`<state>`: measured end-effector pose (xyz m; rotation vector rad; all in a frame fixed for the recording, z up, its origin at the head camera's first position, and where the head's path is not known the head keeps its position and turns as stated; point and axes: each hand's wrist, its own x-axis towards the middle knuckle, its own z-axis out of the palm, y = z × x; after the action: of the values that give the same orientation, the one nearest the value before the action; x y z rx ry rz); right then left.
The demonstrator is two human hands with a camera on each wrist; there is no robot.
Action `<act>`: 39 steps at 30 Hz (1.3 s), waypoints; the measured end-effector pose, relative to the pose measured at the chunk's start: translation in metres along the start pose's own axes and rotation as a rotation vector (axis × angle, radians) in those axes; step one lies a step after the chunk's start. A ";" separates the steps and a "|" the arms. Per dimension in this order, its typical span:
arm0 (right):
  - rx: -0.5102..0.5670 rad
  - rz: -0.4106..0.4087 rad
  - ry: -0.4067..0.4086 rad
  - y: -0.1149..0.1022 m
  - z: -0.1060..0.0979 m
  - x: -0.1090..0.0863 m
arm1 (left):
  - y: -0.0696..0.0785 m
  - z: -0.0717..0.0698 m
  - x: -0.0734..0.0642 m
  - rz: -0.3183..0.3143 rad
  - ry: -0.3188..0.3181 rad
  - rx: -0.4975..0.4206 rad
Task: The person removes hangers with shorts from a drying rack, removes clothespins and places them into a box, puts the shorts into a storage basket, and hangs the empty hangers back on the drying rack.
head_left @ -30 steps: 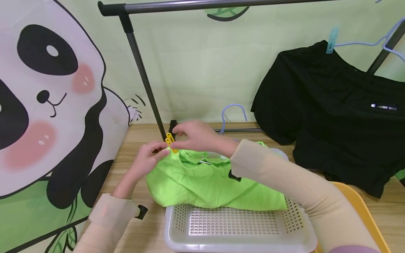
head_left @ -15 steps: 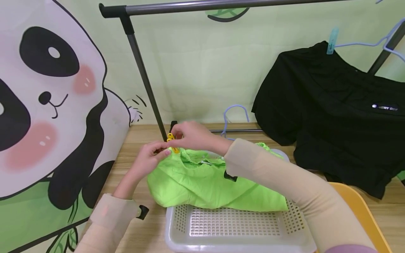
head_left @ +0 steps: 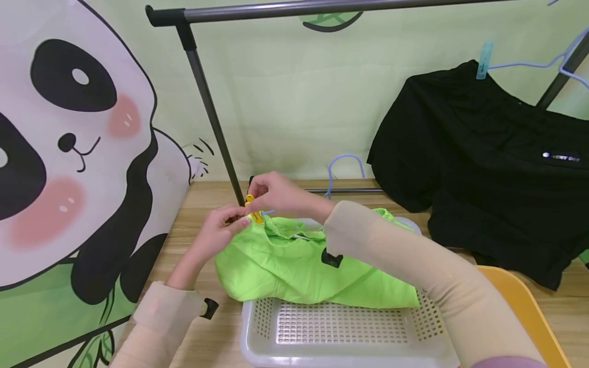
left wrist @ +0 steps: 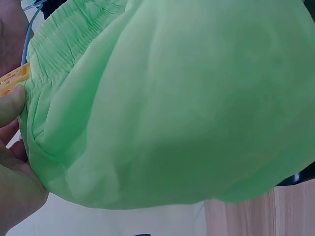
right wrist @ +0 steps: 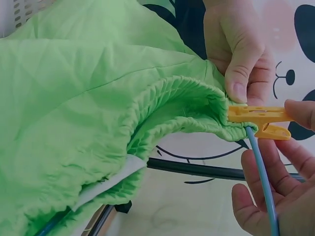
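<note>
Beside a panda-printed backdrop [head_left: 92,138], the left hand [head_left: 217,231] pinches neon-green shorts [head_left: 294,276] by the waistband [right wrist: 170,96]; the right hand [head_left: 281,197] grips a yellow clothespin [right wrist: 260,115] at its edge.

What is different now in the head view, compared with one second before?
The right hand has shifted slightly left, its grip still on the yellow clip. A short piece of blue hanger now shows beside the clip. Nothing was visibly let go or newly grasped. The left hand still holds the green garment near the clip; the grey basket and black shorts stayed in place.
</note>
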<state>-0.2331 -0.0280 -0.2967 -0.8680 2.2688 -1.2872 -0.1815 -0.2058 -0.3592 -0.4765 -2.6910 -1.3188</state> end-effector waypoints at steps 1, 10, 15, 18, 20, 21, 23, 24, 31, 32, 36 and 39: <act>0.016 -0.007 0.001 0.001 0.000 0.001 | 0.000 0.000 0.000 0.001 0.001 -0.001; 0.015 -0.042 0.040 -0.002 0.000 0.003 | 0.003 -0.001 0.000 0.014 0.003 0.009; -0.006 -0.040 0.059 -0.004 -0.001 0.004 | 0.002 -0.001 -0.001 0.016 0.007 0.007; -0.009 -0.043 0.066 -0.004 -0.001 0.005 | 0.003 -0.001 -0.001 0.009 0.011 0.001; -0.014 -0.050 0.071 -0.004 -0.001 0.005 | 0.003 -0.002 -0.001 0.006 0.012 0.002; -0.017 -0.052 0.075 -0.004 -0.001 0.005 | 0.003 -0.002 -0.001 0.004 0.013 0.001; -0.017 -0.056 0.085 -0.004 -0.001 0.006 | 0.003 -0.002 -0.001 0.001 0.013 0.002; -0.021 -0.054 0.091 -0.004 -0.001 0.006 | 0.007 -0.003 -0.002 0.000 0.012 0.006; -0.038 -0.053 0.134 -0.006 0.000 0.007 | 0.001 -0.002 -0.001 -0.024 0.012 0.006; -0.033 -0.054 0.140 -0.006 0.000 0.007 | 0.001 -0.002 -0.001 -0.023 0.012 0.000; -0.003 -0.059 0.168 -0.005 0.001 0.008 | 0.000 -0.004 -0.002 -0.029 0.011 -0.009; 0.030 -0.063 0.197 -0.005 0.002 0.008 | 0.000 -0.004 -0.002 -0.040 0.012 -0.012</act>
<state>-0.2364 -0.0367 -0.2937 -0.8421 2.3805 -1.4903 -0.1801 -0.2093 -0.3570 -0.4169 -2.6981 -1.3445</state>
